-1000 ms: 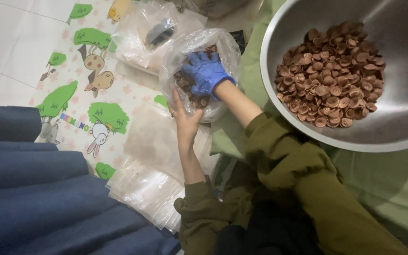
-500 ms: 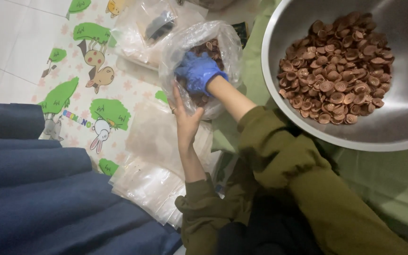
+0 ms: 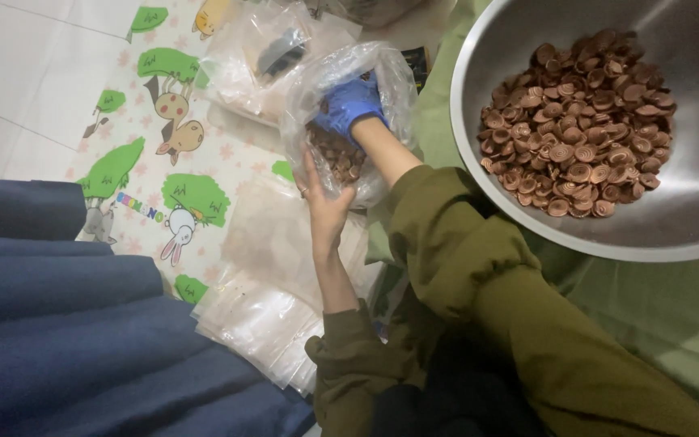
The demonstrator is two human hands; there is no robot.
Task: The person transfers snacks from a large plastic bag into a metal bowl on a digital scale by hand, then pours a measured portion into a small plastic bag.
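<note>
Two hands at one clear plastic bag (image 3: 382, 89) — bare left hand (image 3: 325, 198) grips the bag's near lower edge, fingers curled and pressed against the plastic, thumb on the outside. Right hand (image 3: 349, 105), in a blue glove, is inside the bag's mouth; fingers bent downward and close together, but whether they pinch anything I cannot tell, plastic glare hides the tips. Brown spiral snacks (image 3: 337, 154) sit in the bag bottom, just below the gloved fingertips and just beyond the left fingers, touching the plastic there. Both arms in olive green sleeves (image 3: 455, 235). Right of the gloved fingers, well apart, a large steel bowl (image 3: 689, 226) holds a heap of the same brown spiral pieces (image 3: 584, 121) — bowl rests on a green cloth (image 3: 665, 307). Behind the left fingers, toward the wrist, a stack of empty clear bags (image 3: 260, 324) lies flat on a cartoon-print mat (image 3: 147, 121) with trees and animals. Beyond the fingertips, another clear bag (image 3: 260, 57) with something dark in it. Left of the left hand, blue fabric (image 3: 58, 324) covers the lower corner.
</note>
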